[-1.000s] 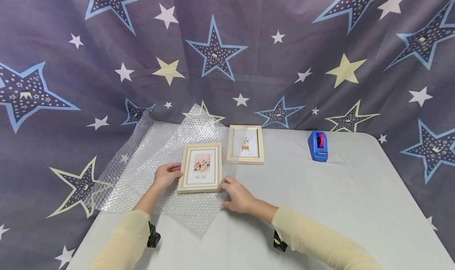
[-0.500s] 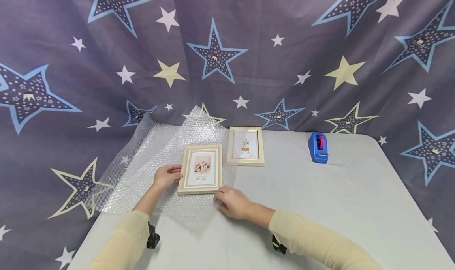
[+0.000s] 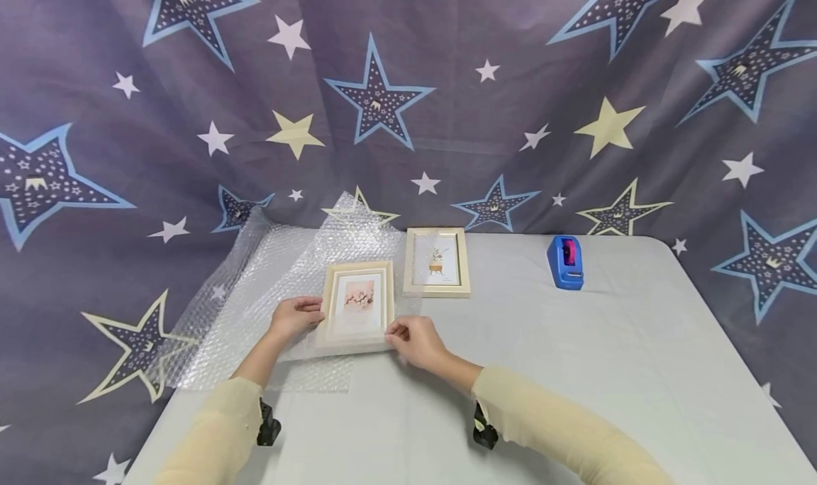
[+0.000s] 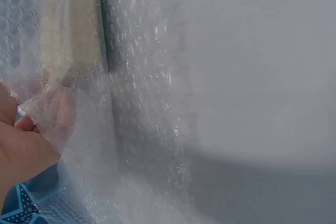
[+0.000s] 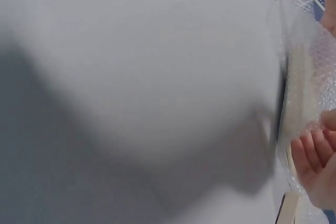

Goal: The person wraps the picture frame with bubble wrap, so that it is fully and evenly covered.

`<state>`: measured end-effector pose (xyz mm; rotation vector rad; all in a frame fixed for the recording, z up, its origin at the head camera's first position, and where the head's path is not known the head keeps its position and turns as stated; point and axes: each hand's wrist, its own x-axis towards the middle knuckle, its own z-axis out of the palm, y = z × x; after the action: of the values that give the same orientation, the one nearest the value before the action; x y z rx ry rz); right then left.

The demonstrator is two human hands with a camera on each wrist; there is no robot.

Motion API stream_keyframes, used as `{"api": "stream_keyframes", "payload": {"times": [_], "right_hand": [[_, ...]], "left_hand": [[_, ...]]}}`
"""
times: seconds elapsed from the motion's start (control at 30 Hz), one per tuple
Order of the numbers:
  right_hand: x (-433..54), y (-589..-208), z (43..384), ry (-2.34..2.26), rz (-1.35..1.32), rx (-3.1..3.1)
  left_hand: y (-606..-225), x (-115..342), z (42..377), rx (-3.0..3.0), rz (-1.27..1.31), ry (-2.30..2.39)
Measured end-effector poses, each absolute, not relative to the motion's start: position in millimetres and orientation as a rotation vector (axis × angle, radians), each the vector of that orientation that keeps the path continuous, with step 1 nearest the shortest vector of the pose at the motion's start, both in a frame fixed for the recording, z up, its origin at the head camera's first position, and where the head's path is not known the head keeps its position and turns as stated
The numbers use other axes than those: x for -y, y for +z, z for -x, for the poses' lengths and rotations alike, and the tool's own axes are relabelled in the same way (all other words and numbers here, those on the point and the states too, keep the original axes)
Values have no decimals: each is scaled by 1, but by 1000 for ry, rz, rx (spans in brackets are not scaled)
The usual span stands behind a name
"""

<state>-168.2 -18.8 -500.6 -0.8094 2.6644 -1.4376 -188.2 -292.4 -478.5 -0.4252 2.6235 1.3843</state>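
Currently, a cream wooden photo frame with a pink print lies face up on a clear bubble-wrap sheet, on the white-covered worktop. A flap of the sheet crosses the frame's lower part; my right hand has its fingers pinching that flap at the lower right corner. My left hand is at the frame's left edge; whether its fingers grip frame or film, I cannot tell.

Risks, as judged: flap springs back, cause being stiff film and a loosened pinch; frame skews, cause being too hard a pull. The sheet also appears to overlap the second cream wooden photo frame, so a tug could shift that.

Count: photo frames, two; bubble-wrap sheets, apparently one; blue plastic tape dispensers, one, carrying one pink-red tape roll.
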Motion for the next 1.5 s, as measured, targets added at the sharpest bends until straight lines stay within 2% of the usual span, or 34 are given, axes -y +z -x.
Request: {"api": "stream_keyframes", "payload": {"times": [0.27,0.5,0.7,0.87,1.2,1.5], "right_hand": [[26,-500,170,-1568,543,-2614],[29,-503,171,-1612,376,-2596],[29,-505,172,-1608,322,-2600],[29,-505,173,-1605,287,-2572],[28,-506,173,-1593,250,-2570],[24,-503,171,-1625,100,-2555]], "left_hand": [[-478,296,189,-2514,440,1452],[-479,302,187,-2531,239,1353],[-483,306,184,-2552,50,1333],[-485,307,181,-2598,-10,1318],[-491,304,178,-2697,-58,1264],[-495,301,179,-2725,-37,1297]]}}
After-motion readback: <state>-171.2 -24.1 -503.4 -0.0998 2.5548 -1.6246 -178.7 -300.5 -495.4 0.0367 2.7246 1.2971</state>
